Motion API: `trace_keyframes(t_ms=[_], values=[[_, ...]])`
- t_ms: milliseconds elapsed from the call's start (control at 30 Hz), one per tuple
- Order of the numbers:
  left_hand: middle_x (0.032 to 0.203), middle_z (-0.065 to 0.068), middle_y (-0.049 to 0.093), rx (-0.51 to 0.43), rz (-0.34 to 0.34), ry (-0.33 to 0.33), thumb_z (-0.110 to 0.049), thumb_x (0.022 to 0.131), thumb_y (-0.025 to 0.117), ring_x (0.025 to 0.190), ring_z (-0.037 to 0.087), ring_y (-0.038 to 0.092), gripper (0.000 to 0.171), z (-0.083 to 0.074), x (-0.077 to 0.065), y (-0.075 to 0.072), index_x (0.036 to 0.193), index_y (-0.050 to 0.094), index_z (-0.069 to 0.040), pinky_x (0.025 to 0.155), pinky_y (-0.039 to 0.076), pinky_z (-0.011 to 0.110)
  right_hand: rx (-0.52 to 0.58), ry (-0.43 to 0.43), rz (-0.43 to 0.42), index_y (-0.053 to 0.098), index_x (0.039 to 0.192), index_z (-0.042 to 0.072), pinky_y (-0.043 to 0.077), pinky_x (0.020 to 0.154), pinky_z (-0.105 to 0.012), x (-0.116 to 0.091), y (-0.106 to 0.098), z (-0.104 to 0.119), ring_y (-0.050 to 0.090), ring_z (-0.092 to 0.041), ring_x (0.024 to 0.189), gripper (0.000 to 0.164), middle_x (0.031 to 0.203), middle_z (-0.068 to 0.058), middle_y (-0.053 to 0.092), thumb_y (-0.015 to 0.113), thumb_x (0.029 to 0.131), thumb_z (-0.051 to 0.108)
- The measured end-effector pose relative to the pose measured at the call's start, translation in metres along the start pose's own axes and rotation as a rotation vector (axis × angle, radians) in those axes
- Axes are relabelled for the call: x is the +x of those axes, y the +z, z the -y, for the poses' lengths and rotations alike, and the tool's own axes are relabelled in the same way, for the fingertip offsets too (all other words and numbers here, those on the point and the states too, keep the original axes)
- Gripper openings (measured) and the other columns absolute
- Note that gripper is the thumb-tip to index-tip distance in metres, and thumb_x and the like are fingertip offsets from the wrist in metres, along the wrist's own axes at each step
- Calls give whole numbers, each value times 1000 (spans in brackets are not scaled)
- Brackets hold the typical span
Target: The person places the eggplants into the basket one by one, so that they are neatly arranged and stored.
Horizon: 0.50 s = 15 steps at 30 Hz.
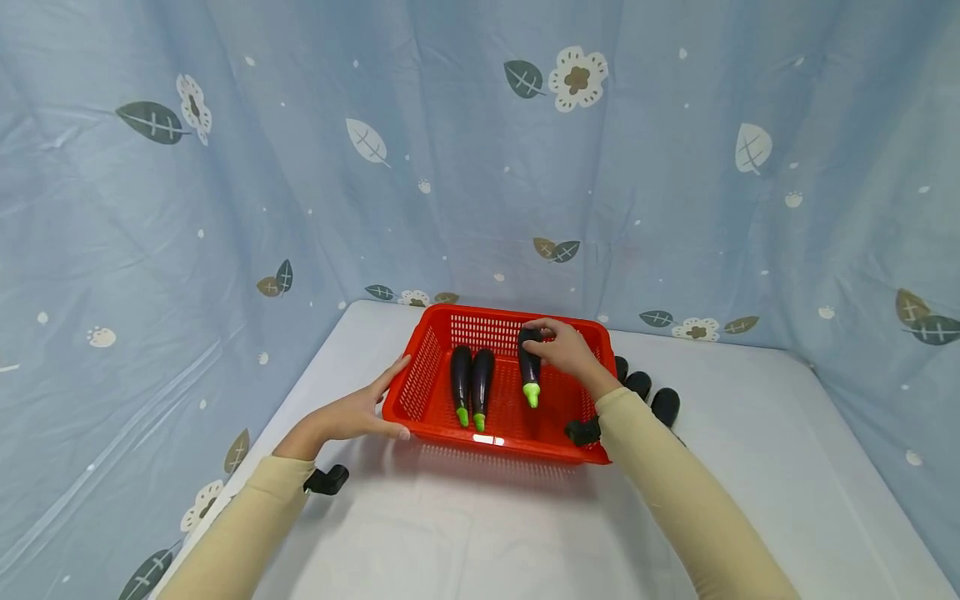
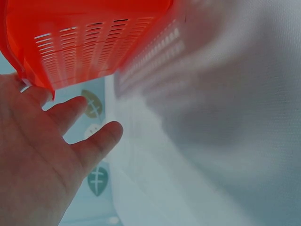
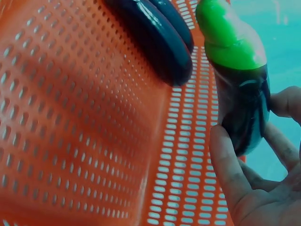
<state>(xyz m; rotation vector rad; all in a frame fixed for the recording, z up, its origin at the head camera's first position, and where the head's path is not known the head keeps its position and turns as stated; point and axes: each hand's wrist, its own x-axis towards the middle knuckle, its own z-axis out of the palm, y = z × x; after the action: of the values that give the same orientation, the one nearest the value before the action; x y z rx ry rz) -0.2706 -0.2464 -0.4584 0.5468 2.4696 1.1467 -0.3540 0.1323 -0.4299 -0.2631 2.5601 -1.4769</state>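
Observation:
My right hand (image 1: 564, 346) pinches a dark purple eggplant (image 1: 531, 367) with a bright green stem end, holding it over the right half of a red plastic basket (image 1: 517, 443). In the right wrist view, fingers and thumb close around the dark body of this eggplant (image 3: 242, 101), its green end pointing away from the palm. Two more eggplants, a left one (image 1: 461, 383) and a right one (image 1: 482, 385), lie side by side inside the basket. At the basket's front left corner my left hand (image 1: 356, 415) touches the rim, fingers spread and mostly straight.
Just right of the basket several dark eggplants (image 1: 665, 406) lie on the white tabletop (image 1: 772, 467), partly hidden by the right forearm. A blue patterned curtain (image 1: 480, 167) hangs behind the table and along its sides.

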Motion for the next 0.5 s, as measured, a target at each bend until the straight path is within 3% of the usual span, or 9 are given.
trace_keyframes(t_ms=[500], values=[[171,8,-1,10,0,3,-42,80,86,149,45,23,123,-1,-1,0,165,-3,-31,112,32,67,-63,15,27,64,135,10,59,86,-41,14,21,-10,66,-31,101,41,138,-22,55,71,96,19]])
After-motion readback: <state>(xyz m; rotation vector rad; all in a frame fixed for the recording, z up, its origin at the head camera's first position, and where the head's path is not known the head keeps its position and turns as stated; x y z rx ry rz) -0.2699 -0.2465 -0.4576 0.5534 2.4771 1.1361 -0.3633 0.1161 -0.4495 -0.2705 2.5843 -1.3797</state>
